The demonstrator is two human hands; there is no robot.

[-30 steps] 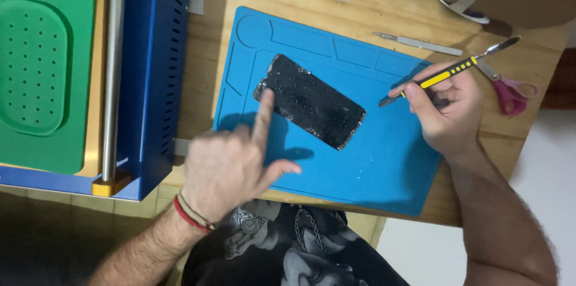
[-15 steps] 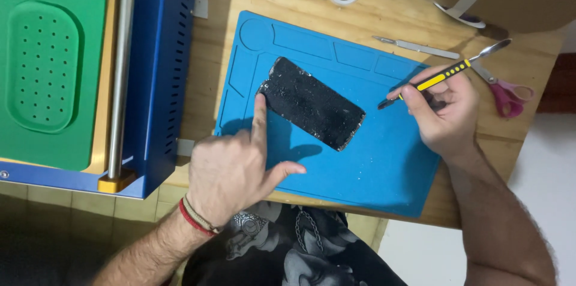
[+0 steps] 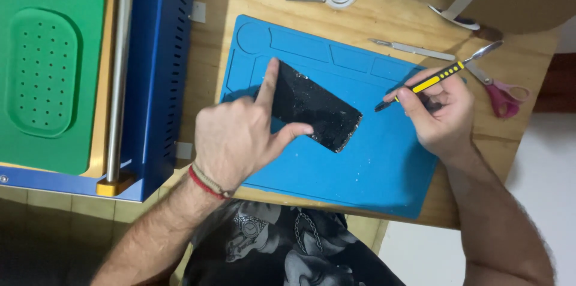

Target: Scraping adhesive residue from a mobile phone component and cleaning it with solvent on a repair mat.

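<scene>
My left hand has slid up, forefinger and thumb now pinning the cracked black glass phone panel on the blue silicone mat; beyond, my right hand stays clamped on the yellow-black pry tool.

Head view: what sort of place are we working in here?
Probably a small phone-repair bench: a cracked black screen panel lies on a blue repair mat, a blue machine with a green pad stands beside it, and scissors lie nearby.
</scene>
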